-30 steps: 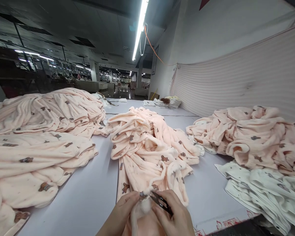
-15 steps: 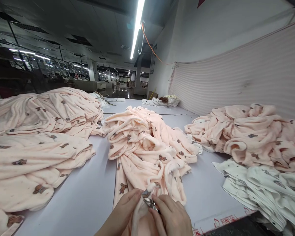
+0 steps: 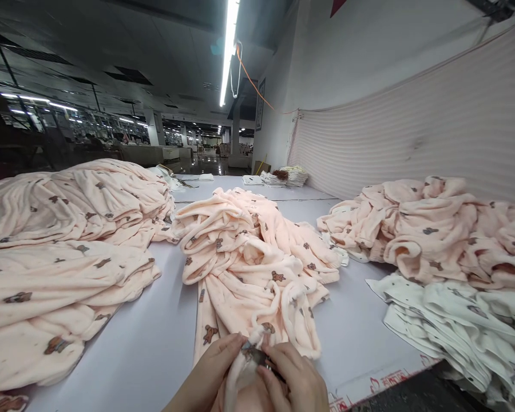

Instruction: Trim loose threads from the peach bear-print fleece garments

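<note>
A peach fleece garment (image 3: 240,269) with brown bear prints lies bunched in front of me, its near edge drawn toward my body. My left hand (image 3: 217,363) pinches that edge between thumb and fingers. Close beside it, my right hand (image 3: 294,372) is closed around small metal thread snips (image 3: 260,357), partly hidden by the fingers. The blades rest at the pinched fabric, near the left fingertips. Whether they touch a thread I cannot tell.
Heaps of peach fleece garments lie at left (image 3: 68,274) and right (image 3: 429,229). White printed fabric pieces (image 3: 450,326) overhang the table's right front edge. Stacked cloths (image 3: 283,177) sit at the back of the pale table (image 3: 146,337). A striped cloth curtain (image 3: 412,120) hangs at right.
The view has turned slightly, so everything sits a little further left. The snips have tilted and look darker, their blades closer to the left fingertips. Both hands keep their grip.
</note>
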`<state>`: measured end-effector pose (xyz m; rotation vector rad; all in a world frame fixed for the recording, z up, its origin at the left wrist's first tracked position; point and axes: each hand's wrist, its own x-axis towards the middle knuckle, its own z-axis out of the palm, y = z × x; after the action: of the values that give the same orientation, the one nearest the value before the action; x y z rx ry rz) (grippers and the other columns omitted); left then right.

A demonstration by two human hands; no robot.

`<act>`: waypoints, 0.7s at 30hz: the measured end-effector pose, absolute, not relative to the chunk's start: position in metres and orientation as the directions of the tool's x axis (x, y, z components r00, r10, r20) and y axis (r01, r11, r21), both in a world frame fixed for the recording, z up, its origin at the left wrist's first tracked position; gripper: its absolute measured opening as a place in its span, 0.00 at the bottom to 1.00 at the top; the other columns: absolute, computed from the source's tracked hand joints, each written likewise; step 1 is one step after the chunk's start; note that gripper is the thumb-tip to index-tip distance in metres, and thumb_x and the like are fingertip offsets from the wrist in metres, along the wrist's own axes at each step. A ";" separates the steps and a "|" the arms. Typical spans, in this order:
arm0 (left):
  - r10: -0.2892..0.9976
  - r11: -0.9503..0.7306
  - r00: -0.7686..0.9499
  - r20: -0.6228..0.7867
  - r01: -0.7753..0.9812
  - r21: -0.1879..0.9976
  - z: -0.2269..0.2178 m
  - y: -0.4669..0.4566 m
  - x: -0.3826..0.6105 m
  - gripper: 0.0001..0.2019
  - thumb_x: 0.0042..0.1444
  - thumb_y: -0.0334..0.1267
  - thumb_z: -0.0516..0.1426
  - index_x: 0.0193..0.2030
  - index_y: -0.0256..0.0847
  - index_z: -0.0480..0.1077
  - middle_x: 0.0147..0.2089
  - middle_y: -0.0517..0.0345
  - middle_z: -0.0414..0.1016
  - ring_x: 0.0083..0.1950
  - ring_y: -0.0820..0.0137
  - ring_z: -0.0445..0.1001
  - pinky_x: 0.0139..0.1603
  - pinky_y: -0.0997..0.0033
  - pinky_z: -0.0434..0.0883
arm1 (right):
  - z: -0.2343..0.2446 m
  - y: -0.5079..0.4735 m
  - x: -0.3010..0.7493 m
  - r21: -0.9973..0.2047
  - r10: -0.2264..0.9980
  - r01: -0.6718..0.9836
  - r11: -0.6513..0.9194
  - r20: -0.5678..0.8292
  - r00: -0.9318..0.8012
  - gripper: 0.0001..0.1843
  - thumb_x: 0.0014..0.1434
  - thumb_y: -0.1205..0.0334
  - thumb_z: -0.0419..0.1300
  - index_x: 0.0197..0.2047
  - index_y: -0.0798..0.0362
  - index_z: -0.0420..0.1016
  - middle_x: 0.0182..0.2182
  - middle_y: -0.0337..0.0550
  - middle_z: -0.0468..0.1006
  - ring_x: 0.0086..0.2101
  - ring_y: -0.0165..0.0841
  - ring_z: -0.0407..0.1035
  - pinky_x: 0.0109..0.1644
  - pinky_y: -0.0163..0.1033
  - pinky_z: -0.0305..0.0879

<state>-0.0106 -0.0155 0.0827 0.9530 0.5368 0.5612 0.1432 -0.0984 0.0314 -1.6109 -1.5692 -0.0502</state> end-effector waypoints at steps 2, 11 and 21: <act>0.656 0.479 0.737 -0.161 -0.241 0.844 0.086 -0.017 -0.009 0.16 0.56 0.48 0.57 0.41 0.36 0.76 0.41 0.51 0.80 0.46 0.60 0.74 0.53 0.61 0.66 | 0.036 -0.100 0.146 -0.574 0.805 0.805 0.151 0.544 0.237 0.16 0.65 0.50 0.50 0.43 0.45 0.77 0.33 0.42 0.79 0.33 0.35 0.75 0.34 0.34 0.71; 0.560 0.585 0.815 -0.148 -0.262 0.768 0.084 -0.012 -0.002 0.13 0.56 0.41 0.59 0.39 0.33 0.77 0.37 0.48 0.81 0.46 0.59 0.76 0.55 0.61 0.66 | 0.038 -0.101 0.159 -0.712 0.811 0.679 0.181 0.498 0.305 0.13 0.63 0.52 0.55 0.44 0.46 0.78 0.36 0.42 0.79 0.37 0.34 0.75 0.38 0.32 0.70; 0.745 -0.601 0.519 0.419 0.250 0.759 0.043 -0.013 -0.016 0.04 0.53 0.29 0.54 0.32 0.41 0.66 0.28 0.61 0.65 0.31 0.69 0.65 0.34 0.70 0.65 | 0.045 -0.107 0.160 -0.802 0.803 0.566 0.194 0.461 0.377 0.11 0.62 0.57 0.56 0.46 0.49 0.73 0.38 0.43 0.78 0.40 0.34 0.74 0.43 0.32 0.70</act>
<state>-0.0164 -0.0131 0.0429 2.1226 0.8066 1.0020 0.1600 -0.1065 0.0451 -1.4829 -1.2977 0.2583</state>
